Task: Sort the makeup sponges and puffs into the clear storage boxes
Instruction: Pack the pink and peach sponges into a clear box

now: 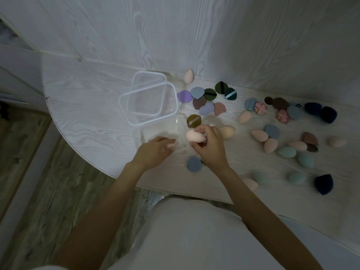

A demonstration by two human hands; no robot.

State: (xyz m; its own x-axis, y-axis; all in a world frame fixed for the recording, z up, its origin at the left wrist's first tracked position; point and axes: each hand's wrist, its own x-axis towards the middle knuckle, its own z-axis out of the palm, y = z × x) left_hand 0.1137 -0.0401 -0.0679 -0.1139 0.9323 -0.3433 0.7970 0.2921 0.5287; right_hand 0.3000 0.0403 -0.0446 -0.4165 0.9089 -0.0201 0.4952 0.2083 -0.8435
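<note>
My right hand [209,146] holds a pale pink egg-shaped sponge [194,135] in its fingers, just right of a clear round container [161,131] near the table's front. My left hand [155,151] rests with relaxed fingers at that container's near side, holding nothing. Behind it sit stacked clear rectangular boxes [150,102]. An olive puff [193,120] lies just beyond the held sponge and a peach sponge [227,131] to its right. A blue-grey puff [194,164] lies under my right wrist.
Several flat puffs in purple, blue, green and brown cluster behind [206,98]. Pink, teal and navy sponges are scattered across the right of the white table [87,114]. One pink sponge [52,76] leans at the back wall. The table's curved edge drops to wooden floor on the left.
</note>
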